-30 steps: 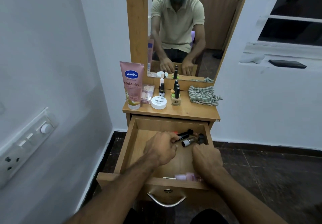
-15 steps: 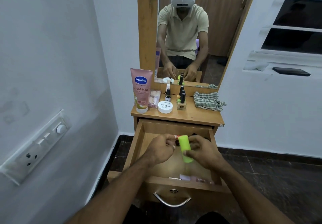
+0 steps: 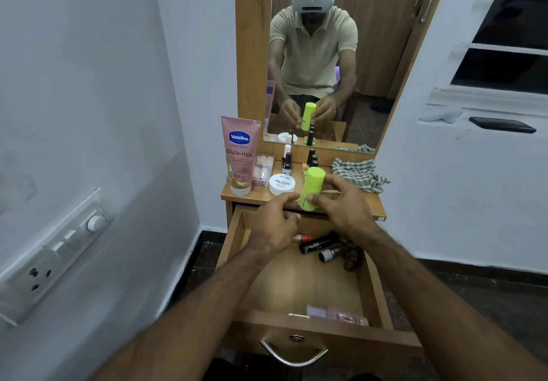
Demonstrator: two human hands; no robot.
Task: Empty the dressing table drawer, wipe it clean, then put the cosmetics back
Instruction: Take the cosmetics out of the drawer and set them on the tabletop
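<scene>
My right hand (image 3: 341, 203) grips a lime-green bottle (image 3: 311, 188) upright over the front edge of the dressing table top (image 3: 376, 205). My left hand (image 3: 275, 226) has curled fingers pinching the bottle's lower end. Below them the wooden drawer (image 3: 326, 340) is pulled out. At its back lie a red-capped tube (image 3: 302, 237), a black tube (image 3: 315, 244), a silver-capped lipstick (image 3: 330, 254) and a brown hair clip (image 3: 351, 257). A pink packet (image 3: 338, 316) lies against the drawer's front wall.
The table top holds a pink Vaseline tube (image 3: 238, 155), a box of false nails (image 3: 262, 170), a white nail-polish jar (image 3: 281, 184), small dark-capped bottles (image 3: 312, 158) and a checked cloth (image 3: 355, 173). A mirror (image 3: 370, 54) stands behind. A switchboard (image 3: 53, 250) juts from the left wall.
My right hand took the green bottle out of the drawer and raised it to table-top height. My left hand came up from the drawer to the bottle's lower end.
</scene>
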